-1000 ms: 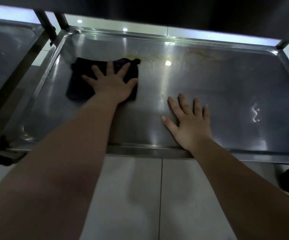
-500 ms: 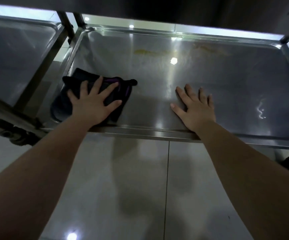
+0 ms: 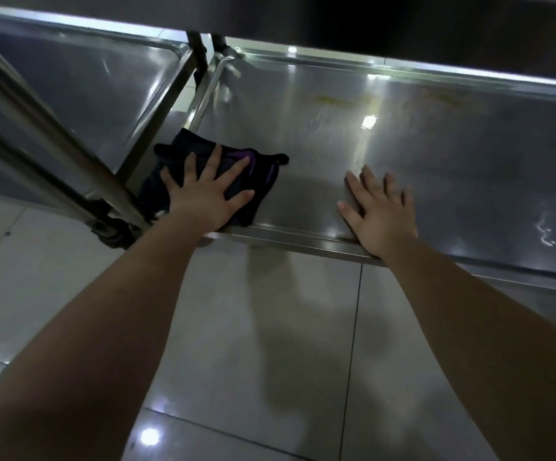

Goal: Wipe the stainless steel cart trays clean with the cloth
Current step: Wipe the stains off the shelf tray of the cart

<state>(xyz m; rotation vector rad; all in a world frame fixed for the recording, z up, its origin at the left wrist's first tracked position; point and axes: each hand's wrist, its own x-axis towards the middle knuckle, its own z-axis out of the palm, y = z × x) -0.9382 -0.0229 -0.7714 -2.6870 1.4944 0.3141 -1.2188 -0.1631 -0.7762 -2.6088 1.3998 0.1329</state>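
Head view. Left hand point(image 3: 203, 197) flat on the cloth point(image 3: 263, 176), fingers spread wide, pressing rather than gripping. Right hand point(image 3: 379, 214) flat too, fingers straight and close together, holding nothing, palm bearing on the tray point(image 3: 453, 168) at its near rim.

Cloth in the tray's near-left corner, about 7 o'clock on the tray, touching or very nearly touching the left wall; cannot tell which. Seen from the right hand, cloth at 9 o'clock, near but apart. Long axis of the cloth roughly 9 to 3, along the near rim, matching the tray's own long axis. Left hand plainly the nearer, lying on top of it.

Looks dark, near black, with purple streaks; bunched into folds, one small tail poking out toward 3 o'clock. Soft and limp by the look, likely to slide easily on steel under a flat palm.

Yellowish smear point(image 3: 331, 100) at about 1 o'clock from the cloth, near the far rim, well apart; a fainter one point(image 3: 443, 98) further toward 2 o'clock. Probably calls for a push away from the body, toward 1 o'clock. Second tray point(image 3: 87, 94) at 10 o'clock, beyond the cart posts point(image 3: 200, 58).
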